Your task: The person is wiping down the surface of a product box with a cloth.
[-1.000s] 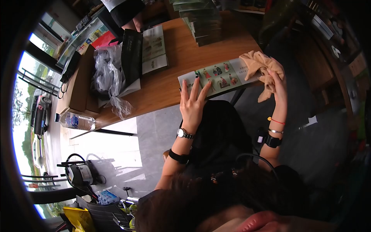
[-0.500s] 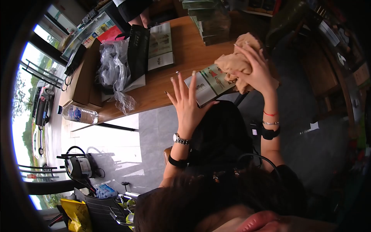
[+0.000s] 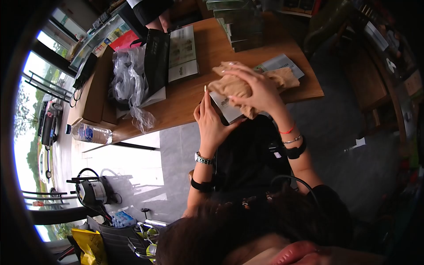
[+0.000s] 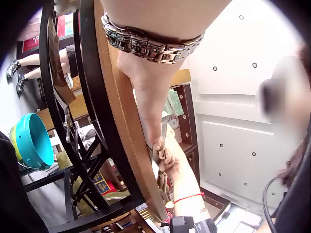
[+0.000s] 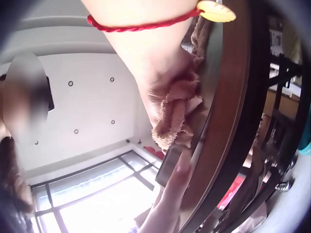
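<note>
A flat printed box [image 3: 221, 105] lies along the near edge of the wooden table, its right end [image 3: 287, 64] showing past a crumpled beige cloth [image 3: 234, 86]. My right hand [image 3: 260, 90] grips the cloth and presses it onto the box near its left end; cloth and hand cover most of the top. At that left end my left hand [image 3: 210, 123] holds the box, the index finger along the far corner and the thumb at the near edge. The left wrist view shows my left thumb [image 4: 151, 121] close to the cloth [image 4: 165, 160].
A tall stack of green packs [image 3: 240, 26] stands at the table's back. To the left lie a second printed box [image 3: 182, 53], a black box [image 3: 157, 53], clear plastic wrap [image 3: 128, 75] and a cardboard box [image 3: 95, 97]. A water bottle [image 3: 90, 132] is by the corner. Another person [image 3: 152, 11] stands behind.
My right hand has swept the cloth leftward along the box to its left end, part of the cloth trailing right. My left hand's spread fingers have drawn in against the box's end.
</note>
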### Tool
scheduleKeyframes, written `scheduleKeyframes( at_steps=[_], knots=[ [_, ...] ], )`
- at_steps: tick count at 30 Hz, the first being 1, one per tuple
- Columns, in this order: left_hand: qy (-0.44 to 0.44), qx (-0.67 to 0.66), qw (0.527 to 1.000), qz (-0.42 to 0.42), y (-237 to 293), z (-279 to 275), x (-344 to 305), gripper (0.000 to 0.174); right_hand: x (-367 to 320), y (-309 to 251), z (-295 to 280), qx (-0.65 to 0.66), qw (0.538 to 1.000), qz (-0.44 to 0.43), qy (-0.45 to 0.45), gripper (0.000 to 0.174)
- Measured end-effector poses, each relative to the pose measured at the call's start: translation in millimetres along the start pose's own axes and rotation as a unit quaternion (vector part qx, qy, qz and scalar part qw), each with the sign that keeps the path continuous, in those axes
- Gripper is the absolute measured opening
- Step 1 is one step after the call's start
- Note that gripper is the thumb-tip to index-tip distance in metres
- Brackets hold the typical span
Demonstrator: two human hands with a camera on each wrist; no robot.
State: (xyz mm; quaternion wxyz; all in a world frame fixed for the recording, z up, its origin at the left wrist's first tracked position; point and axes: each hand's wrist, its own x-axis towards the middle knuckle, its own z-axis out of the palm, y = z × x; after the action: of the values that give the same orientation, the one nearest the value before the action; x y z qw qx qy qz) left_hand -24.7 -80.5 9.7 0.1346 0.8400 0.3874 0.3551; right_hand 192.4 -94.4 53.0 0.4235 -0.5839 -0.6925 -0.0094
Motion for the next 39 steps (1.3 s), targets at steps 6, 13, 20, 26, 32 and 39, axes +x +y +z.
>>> scheduleKeyframes(
  at_steps=[6,13,20,26,32,39],
  knots=[
    [0.002,0.077,0.996,0.049,2,-3,2,0.107,1,82,-54,-0.032,0.984,0.124,0.127,0.053],
    [-0.032,0.106,0.981,0.157,14,-16,27,0.071,-13,120,-53,0.127,0.938,0.139,0.292,0.045],
    [0.023,0.087,0.956,0.279,22,-34,15,0.045,-16,130,-59,0.324,0.858,0.137,0.374,0.044],
    [0.106,0.139,0.963,0.205,16,-95,-5,0.039,-14,115,-59,0.296,0.867,0.143,0.376,0.042],
    [0.192,0.265,0.936,0.133,0,-120,-4,0.043,-15,123,-60,0.304,0.868,0.147,0.363,0.042],
    [0.268,0.272,0.914,0.135,-16,-75,71,0.045,-15,123,-59,0.286,0.880,0.131,0.354,0.044]
  ],
)
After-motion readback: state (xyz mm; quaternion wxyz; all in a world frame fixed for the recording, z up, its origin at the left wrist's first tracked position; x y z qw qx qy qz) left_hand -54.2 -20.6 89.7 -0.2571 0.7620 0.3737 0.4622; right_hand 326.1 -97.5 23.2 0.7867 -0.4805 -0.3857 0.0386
